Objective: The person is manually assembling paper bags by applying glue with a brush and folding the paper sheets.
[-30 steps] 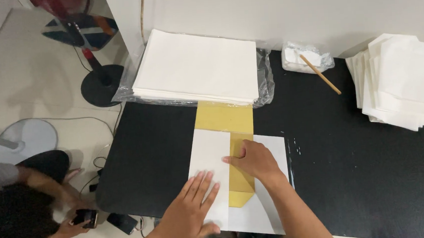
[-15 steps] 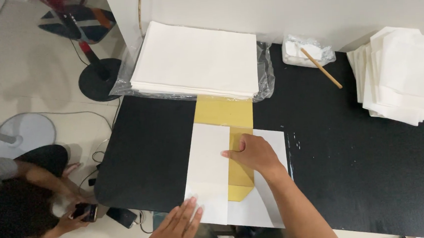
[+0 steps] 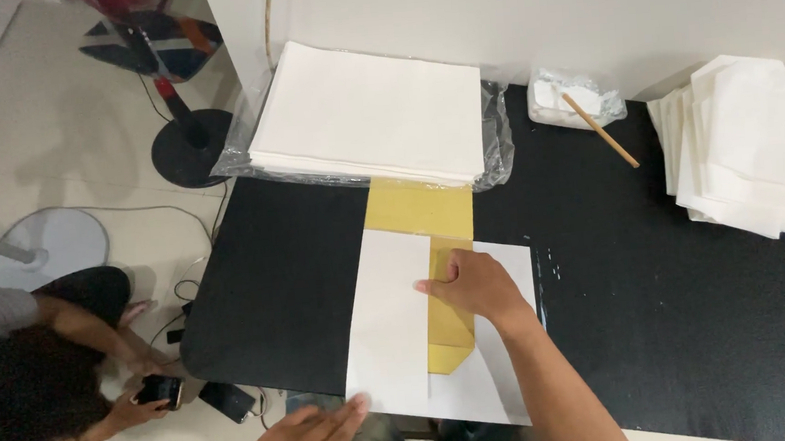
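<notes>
Two bare hands are working over one white paper sheet (image 3: 391, 326) that is being folded around a flat yellow-gold card template (image 3: 421, 211) on the black tabletop (image 3: 656, 303). The right hand (image 3: 472, 284) is lying palm down, fingers loosely together and pressing rather than pinching, with its fingertips touching the inner edge of the folded-over left flap and its palm covering the exposed gold strip. The left hand (image 3: 302, 434) is hovering open at the near edge of the table, fingers spread and holding nothing, its fingertips just touching or just short of the flap's near corner; which of the two is hard to tell.

The sheet is lying directly under the right hand, so that hand is the nearer one. Its long axis is running away from the person toward the wall, and the template is poking out beyond its far end, pointing at the stack of white paper in clear plastic wrap (image 3: 371, 116).

Farther out, a small tray with white paste and a wooden stick (image 3: 587, 106) is sitting to the right, with a pile of finished white paper bags (image 3: 747, 154) beyond it. Another person (image 3: 45, 383) is crouching on the floor to the left, holding a phone.
</notes>
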